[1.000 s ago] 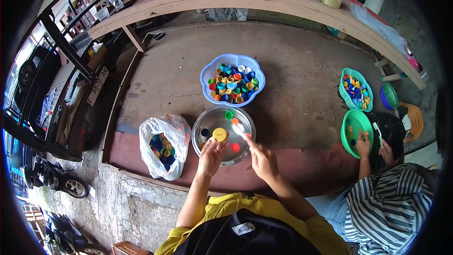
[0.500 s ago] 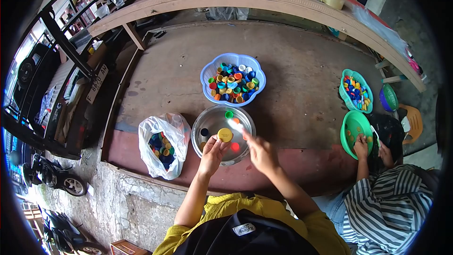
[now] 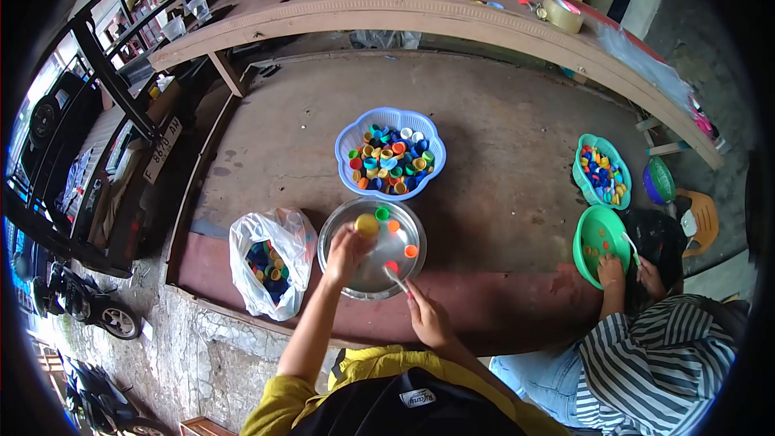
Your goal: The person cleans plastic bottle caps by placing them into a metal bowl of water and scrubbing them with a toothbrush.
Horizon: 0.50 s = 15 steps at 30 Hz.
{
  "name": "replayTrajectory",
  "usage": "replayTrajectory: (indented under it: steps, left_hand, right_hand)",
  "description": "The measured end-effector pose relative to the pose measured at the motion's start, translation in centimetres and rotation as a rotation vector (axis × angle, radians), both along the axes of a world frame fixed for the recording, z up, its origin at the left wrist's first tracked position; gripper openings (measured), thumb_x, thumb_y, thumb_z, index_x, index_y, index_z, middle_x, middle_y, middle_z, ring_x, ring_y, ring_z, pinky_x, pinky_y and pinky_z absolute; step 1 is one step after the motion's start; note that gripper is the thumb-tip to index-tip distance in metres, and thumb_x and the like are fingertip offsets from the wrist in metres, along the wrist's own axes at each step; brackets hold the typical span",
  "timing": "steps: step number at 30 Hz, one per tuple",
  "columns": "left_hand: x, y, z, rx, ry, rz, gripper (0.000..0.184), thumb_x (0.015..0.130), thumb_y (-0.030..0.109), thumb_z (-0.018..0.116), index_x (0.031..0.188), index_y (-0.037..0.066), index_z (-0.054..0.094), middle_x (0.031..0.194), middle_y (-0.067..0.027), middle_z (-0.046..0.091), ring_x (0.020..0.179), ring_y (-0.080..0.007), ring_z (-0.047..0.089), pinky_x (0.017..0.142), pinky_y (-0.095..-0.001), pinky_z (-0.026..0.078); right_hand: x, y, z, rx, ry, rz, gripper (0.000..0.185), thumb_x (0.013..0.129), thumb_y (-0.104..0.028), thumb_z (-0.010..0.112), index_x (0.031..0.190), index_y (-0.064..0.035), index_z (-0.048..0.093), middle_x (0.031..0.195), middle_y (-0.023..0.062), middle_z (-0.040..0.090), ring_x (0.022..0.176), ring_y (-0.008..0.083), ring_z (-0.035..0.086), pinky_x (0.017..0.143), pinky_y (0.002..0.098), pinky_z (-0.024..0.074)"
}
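My left hand pinches a round yellow bottle cap over the left side of a shiny metal bowl. At the bowl's lower right rim, my right hand grips a slim tool like a toothbrush, its pale head pointing into the bowl. Inside lie a green cap and several orange or red ones, among them an orange cap. Behind the bowl stands a blue plastic basket full of coloured caps. Left of the bowl, a white plastic bag holds more caps.
To the right, a co-worker in a striped shirt has one hand in a green basin and a slim tool in the other. A teal basket of caps stands behind it. A raised wooden beam crosses the far side, carrying a tape roll.
My right hand has moved down with the brush, away from the yellow cap, toward the bowl's near rim. My left hand has shifted slightly left, still holding the cap. The whole view has tilted a little.
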State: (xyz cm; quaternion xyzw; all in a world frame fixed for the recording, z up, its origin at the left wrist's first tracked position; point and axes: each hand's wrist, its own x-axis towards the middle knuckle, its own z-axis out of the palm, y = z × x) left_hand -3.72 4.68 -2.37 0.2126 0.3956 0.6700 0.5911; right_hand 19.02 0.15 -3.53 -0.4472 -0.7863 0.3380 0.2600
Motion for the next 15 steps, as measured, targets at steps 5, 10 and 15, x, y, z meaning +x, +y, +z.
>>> replayTrajectory:
  steps: [5,10,15]
  left_hand:
    - [-2.8,11.9,2.6,-0.049,0.049,-0.039,0.039,0.094,0.019,0.043,0.127,0.001,0.037,0.123,-0.0134,0.047,0.106,-0.0233,0.053,0.095,-0.0374,0.042]
    - [-2.3,10.0,0.2,-0.118,0.405,-0.1,0.057,0.093,0.023,0.047,0.139,0.004,0.02,0.136,-0.0149,0.034,0.114,-0.0253,0.048,0.089,-0.0365,0.044]
    - [0.6,3.9,-3.1,0.139,1.296,-0.175,0.034,0.075,0.008,0.062,0.108,0.005,0.054,0.112,-0.0173,0.052,0.098,-0.0326,0.053,0.083,-0.0375,0.044]
  right_hand:
    - [0.7,0.7,0.8,0.01,0.026,-0.038,0.04,0.089,-0.018,0.048,0.128,-0.01,0.046,0.086,0.0176,0.063,0.072,0.032,0.062,0.061,0.0396,0.0488]
    - [1.1,1.2,1.2,0.057,0.087,-0.079,0.038,0.089,-0.015,0.05,0.126,-0.0068,0.048,0.087,0.0174,0.063,0.074,0.0312,0.062,0.063,0.037,0.0492]
    - [1.5,0.9,1.0,0.093,0.222,-0.14,0.035,0.089,-0.013,0.05,0.124,-0.0056,0.049,0.096,0.0188,0.062,0.08,0.0324,0.062,0.067,0.0364,0.0493]
